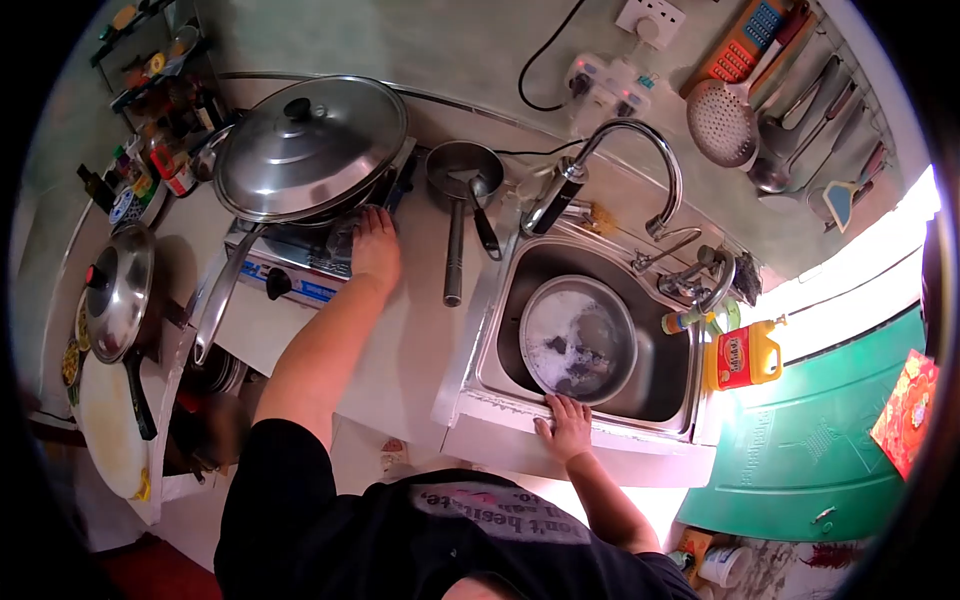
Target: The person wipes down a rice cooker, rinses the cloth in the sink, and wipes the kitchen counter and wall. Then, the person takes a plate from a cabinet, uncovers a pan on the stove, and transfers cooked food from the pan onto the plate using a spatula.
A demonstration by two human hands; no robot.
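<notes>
My left hand presses on a crumpled grey cloth at the right side of the gas stove; part of the cloth is under the fingers. On the stove sits a large wok with a domed steel lid, its long handle pointing toward me. Resting on the sink's front edge, my right hand has its fingers apart and holds nothing. Just beyond it, a round metal basin with foamy water stands in the steel sink. Something dark lies in the foam.
A small saucepan with a spoon-like utensil stands between stove and sink. The tap arches over the sink. A yellow detergent bottle is right of it. A lidded pan stands far left. Ladles and a skimmer hang on the wall.
</notes>
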